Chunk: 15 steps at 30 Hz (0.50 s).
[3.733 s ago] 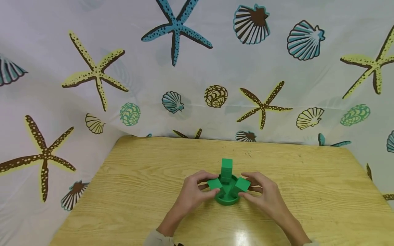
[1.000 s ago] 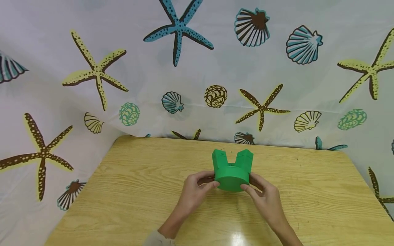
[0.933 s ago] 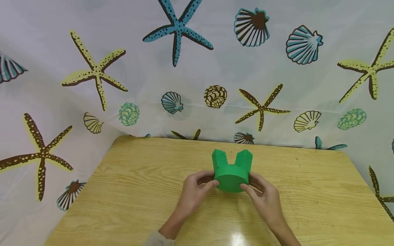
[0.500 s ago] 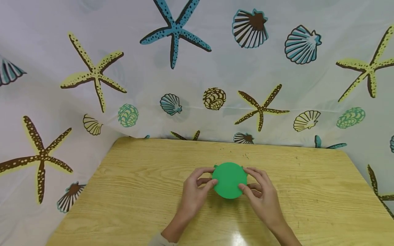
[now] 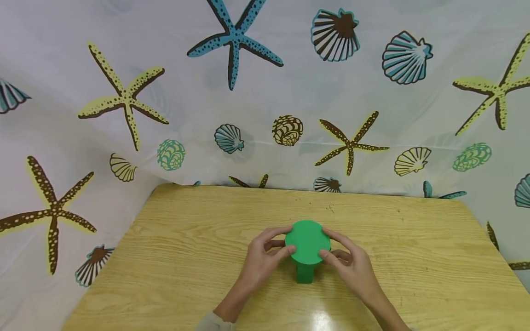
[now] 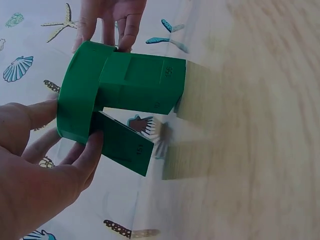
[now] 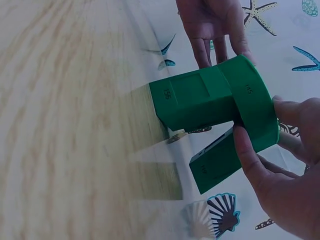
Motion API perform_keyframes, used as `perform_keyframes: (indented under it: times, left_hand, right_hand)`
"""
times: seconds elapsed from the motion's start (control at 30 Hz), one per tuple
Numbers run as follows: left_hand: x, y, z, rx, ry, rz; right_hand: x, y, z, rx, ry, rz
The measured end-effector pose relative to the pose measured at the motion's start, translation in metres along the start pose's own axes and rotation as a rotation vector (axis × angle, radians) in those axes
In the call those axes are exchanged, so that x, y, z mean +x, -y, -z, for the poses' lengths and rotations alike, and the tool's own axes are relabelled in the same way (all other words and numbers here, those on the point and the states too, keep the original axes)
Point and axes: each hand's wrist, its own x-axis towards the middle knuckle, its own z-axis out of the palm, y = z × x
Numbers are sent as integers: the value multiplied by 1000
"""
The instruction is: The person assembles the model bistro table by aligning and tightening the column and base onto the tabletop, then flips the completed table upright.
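Observation:
A green round piece [image 5: 307, 241] with block-shaped legs lies upside down in the head view, its flat disc facing up. One leg [image 5: 304, 274] shows below the disc, pointing down to the table. My left hand [image 5: 263, 257] grips the disc's left edge, thumb on top. On the opposite edge, my right hand [image 5: 352, 263] holds it the same way. In the left wrist view, legs [image 6: 142, 82] with small printed numbers point at the tabletop; in the right wrist view, a number also marks the disc's side [image 7: 252, 95]. Whether the legs touch the table cannot be told.
A wooden table [image 5: 198, 230] spreads under the hands, with a bright glare spot near its front. White cloth [image 5: 265, 101] printed with starfish and shells hangs behind it and at both sides.
The green piece was upright with its blocks up; both hands lifted it and tipped it over, flat underside towards me. Now the disc faces up, lower, with a leg showing in front.

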Motion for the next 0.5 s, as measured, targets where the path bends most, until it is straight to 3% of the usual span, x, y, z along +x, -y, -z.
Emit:
perform_keyframes:
  times: [0.3, 0.5]
  left_hand:
    - [-1, 8, -1, 13, 8, 10]
    - [-5, -12, -2, 32, 16, 13]
  right_hand:
    - [-1, -22, 2, 5, 15, -56]
    - [0, -36, 3, -1, 8, -71]
